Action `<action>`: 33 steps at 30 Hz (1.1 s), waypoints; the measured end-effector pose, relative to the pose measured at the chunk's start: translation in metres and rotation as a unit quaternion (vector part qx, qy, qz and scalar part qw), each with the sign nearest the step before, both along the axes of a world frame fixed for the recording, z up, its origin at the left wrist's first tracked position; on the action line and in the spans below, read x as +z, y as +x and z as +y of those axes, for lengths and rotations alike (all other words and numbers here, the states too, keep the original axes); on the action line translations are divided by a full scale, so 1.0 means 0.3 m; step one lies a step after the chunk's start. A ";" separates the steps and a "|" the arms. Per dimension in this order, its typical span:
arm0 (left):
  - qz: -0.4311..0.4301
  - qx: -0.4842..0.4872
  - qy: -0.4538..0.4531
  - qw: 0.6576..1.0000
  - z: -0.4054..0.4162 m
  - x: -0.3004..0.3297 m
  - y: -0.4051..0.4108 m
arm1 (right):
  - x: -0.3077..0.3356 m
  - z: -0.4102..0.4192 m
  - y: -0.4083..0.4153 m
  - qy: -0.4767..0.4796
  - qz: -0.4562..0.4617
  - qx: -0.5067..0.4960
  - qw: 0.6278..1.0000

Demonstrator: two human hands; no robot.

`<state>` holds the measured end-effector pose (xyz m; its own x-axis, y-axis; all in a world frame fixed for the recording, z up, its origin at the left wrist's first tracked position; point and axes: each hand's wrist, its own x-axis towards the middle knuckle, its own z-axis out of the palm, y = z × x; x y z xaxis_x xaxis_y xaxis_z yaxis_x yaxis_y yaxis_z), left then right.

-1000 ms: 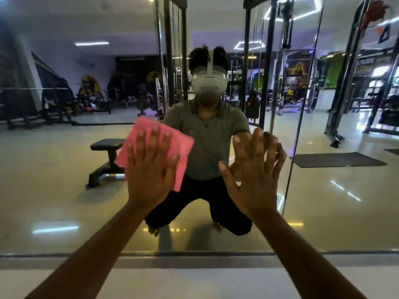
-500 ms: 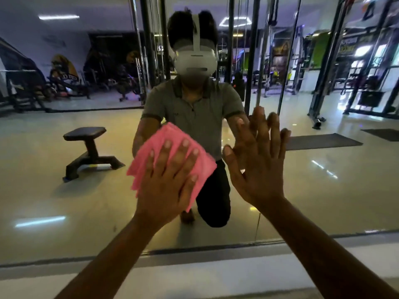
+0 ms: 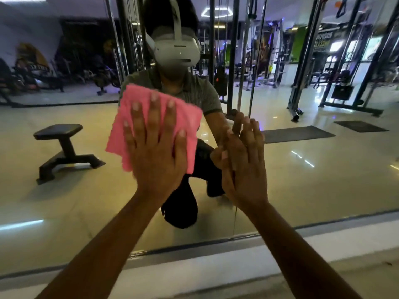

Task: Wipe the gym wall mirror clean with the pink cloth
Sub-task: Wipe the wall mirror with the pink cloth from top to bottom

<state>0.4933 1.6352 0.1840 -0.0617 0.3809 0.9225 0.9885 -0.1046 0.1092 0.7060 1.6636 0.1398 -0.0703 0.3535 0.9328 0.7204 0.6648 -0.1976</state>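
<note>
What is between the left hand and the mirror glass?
In the head view, the folded pink cloth lies between the left hand and the wall mirror.

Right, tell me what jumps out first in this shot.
The pink cloth stands out at centre, pressed flat on the mirror by the left hand. Beside it the bare right hand lies open against the glass. Reflected at left is a black bench.

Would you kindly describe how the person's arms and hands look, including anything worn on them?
Both forearms are bare, with no sleeves in direct view. The left hand and right hand wear no gloves, rings or watch, and their fingernails are short. The mirror reflection shows a short-sleeved grey shirt.
</note>
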 end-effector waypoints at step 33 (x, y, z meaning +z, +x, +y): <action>0.237 -0.026 -0.042 0.970 0.145 -0.241 0.856 | 0.000 0.202 0.948 -0.035 -0.097 -0.122 0.987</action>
